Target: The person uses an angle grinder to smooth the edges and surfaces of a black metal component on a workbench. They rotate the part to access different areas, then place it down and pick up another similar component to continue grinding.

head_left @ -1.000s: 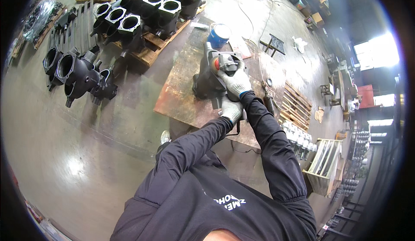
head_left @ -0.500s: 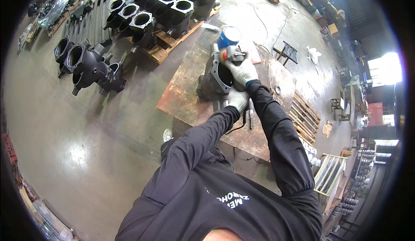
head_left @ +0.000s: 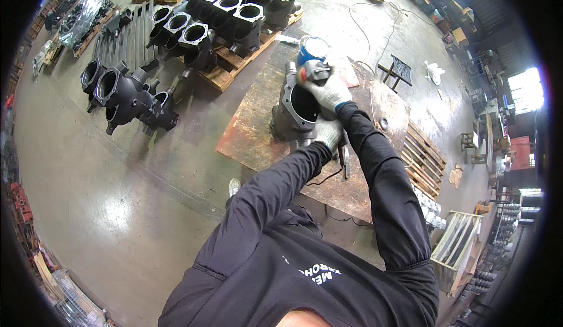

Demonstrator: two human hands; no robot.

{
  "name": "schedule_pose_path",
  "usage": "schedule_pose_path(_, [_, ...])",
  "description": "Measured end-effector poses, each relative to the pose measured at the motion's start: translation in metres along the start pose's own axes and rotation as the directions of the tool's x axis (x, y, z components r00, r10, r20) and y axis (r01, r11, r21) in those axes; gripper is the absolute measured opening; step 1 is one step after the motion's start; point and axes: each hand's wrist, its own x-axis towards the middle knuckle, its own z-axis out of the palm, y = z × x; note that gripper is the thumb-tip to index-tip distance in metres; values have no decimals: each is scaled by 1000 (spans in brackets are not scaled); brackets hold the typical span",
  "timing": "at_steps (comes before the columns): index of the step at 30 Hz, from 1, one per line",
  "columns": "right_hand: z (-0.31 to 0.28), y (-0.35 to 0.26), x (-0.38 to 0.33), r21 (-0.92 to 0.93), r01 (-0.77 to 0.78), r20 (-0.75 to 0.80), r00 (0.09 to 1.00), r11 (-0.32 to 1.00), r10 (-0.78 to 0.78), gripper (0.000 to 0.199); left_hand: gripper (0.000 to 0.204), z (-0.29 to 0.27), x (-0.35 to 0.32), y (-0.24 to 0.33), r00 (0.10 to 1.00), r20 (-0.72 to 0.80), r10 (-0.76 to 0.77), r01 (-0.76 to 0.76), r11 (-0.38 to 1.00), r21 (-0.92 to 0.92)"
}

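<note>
A dark metal casting [head_left: 285,116] with a wide round bore and a flat flange stands on a worn, rust-stained table [head_left: 246,133]. In my gloved right hand [head_left: 333,94] is an angle grinder [head_left: 317,71], gripped close to its grey head. Its orange-red disc [head_left: 301,76] is at the far part of the flange; whether it touches cannot be made out. My gloved left hand [head_left: 328,132] is closed lower down, around the grinder's rear end, where a black cord [head_left: 325,179] runs out. The grinder's body is mostly hidden by my hands.
A blue can [head_left: 314,48] stands just beyond the casting. Several similar castings [head_left: 193,34] crowd a wooden pallet at far left, with more black castings [head_left: 126,95] on the floor. Slatted wood [head_left: 423,160] lies right of the table. A black stool [head_left: 396,72] stands farther off.
The whole view has shifted slightly. Both hands stay on the grinder, and its disc remains near the same part of the flange.
</note>
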Motion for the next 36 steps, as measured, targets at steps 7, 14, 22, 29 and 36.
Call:
schedule_pose_path(7, [7,-3,6,-16,-48,-19,999,999,48,113,41,-2,-12,21,880,464,-104,408,667,-624])
schedule_pose_path(14, [12,-4,-8,-83,80,144,987,993,-68,95,41,7,-33,9,982,2,-190,149,764,-628])
schedule_pose_path(22, [14,-17,-9,-172,-47,123,990,984,69,96,59,15,-40,22,897,-255,-361,227,871,-435])
schedule_pose_path(29, [-20,38,-8,32,-298,-190,935,954,299,112,35,81,-49,38,962,-53,-268,243,751,614])
schedule_pose_path(36, [3,22,-7,-47,-309,-139,944,950,301,115,45,49,-42,31,972,-112,-208,211,977,12])
